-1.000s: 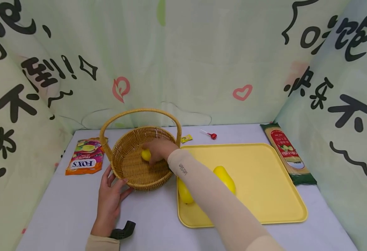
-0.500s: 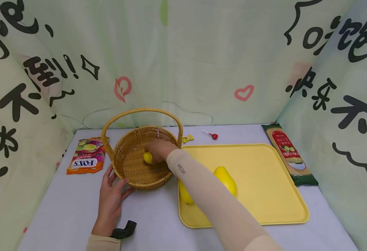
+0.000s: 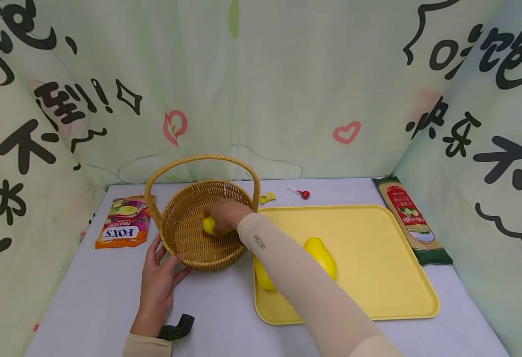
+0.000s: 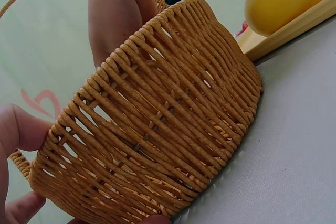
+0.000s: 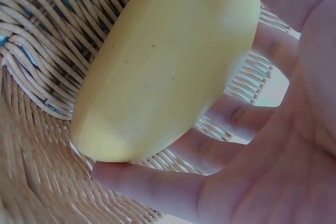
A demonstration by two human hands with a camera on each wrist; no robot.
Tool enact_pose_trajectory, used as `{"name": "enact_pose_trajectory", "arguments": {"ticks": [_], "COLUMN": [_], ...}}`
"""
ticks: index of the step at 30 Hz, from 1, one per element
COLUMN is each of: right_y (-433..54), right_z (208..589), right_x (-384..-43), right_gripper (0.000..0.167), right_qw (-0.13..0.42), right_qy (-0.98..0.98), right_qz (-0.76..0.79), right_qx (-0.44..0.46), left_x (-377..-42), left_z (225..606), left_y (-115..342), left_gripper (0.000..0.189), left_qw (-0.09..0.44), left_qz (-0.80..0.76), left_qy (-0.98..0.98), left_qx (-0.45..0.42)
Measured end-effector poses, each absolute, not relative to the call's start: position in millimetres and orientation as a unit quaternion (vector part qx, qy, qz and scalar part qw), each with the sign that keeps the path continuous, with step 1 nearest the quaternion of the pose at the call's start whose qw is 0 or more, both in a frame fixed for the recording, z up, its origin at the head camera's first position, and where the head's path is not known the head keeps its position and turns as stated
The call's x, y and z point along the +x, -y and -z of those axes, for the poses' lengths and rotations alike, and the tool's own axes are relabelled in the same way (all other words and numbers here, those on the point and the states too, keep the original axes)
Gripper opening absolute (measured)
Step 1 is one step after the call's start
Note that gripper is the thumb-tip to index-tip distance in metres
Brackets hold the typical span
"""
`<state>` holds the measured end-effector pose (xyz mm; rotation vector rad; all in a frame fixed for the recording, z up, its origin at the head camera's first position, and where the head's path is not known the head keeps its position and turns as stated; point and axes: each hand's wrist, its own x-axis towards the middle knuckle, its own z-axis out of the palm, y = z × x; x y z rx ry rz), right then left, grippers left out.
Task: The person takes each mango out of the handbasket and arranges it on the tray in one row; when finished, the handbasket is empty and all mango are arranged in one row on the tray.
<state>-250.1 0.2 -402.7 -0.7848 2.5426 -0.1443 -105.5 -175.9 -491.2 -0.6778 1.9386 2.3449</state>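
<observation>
A wicker basket [image 3: 185, 248] with a hoop handle stands on the table left of a yellow tray [image 3: 377, 267]. My right hand [image 3: 225, 214] reaches into the basket and grips a yellow fruit [image 3: 208, 225]; in the right wrist view the fingers curl round the fruit [image 5: 163, 66] just above the basket weave [image 5: 42, 56]. My left hand [image 3: 157, 277] rests against the basket's near outer wall [image 4: 152, 129], fingers spread along it. Two more yellow fruits [image 3: 320, 255] lie on the tray, partly behind my right forearm.
A FOX'S candy bag [image 3: 122, 223] lies left of the basket. A small yellow wrapper [image 3: 266, 198] and a red lollipop [image 3: 302, 192] lie behind the tray. A pasta packet [image 3: 410, 220] lies along the right side. Printed cloth walls close in three sides.
My right hand with the yellow fruit shifted slightly within the basket. The left hand and basket stay where they were.
</observation>
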Motion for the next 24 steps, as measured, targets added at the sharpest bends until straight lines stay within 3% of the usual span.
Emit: {"name": "enact_pose_trajectory", "arguments": {"ticks": [15,24], "right_y": [-2.6,-2.1], "right_z": [400.2,396.3], "right_x": [-246.9,-237.4], "right_gripper": [0.052,0.061], "right_qw": [0.238,0.196], "right_qy": [-0.93,-0.946], "right_qz": [0.061,0.059], "right_qx": [-0.274,-0.25], "left_x": [-105.6,-104.9], "left_z": [491.5,491.8], "left_y": [175.0,176.3], "left_gripper": [0.085,0.086], "left_qw": [0.017,0.02], "left_qz": [-0.754,-0.749], "left_qy": [-0.62,-0.625], "left_qx": [-0.216,-0.219]}}
